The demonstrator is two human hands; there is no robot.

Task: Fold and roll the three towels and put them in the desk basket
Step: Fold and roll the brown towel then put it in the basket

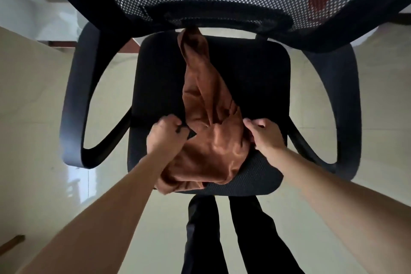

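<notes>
Currently the crumpled rust-brown towel (209, 131) lies on the black mesh office chair seat (262, 78), bunched between both hands. Left hand (165, 135) is fisted on its left edge; right hand (264, 135) pinches the right edge, probably thumb and fingers, grip partly hidden.

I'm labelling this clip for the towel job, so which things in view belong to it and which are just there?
Part of the job:
- brown towel, crumpled on the chair seat
- left hand, gripping its left edge
- right hand, gripping its right edge

Just there:
- black office chair
- red shape behind the mesh backrest
- wooden piece on the floor
</notes>
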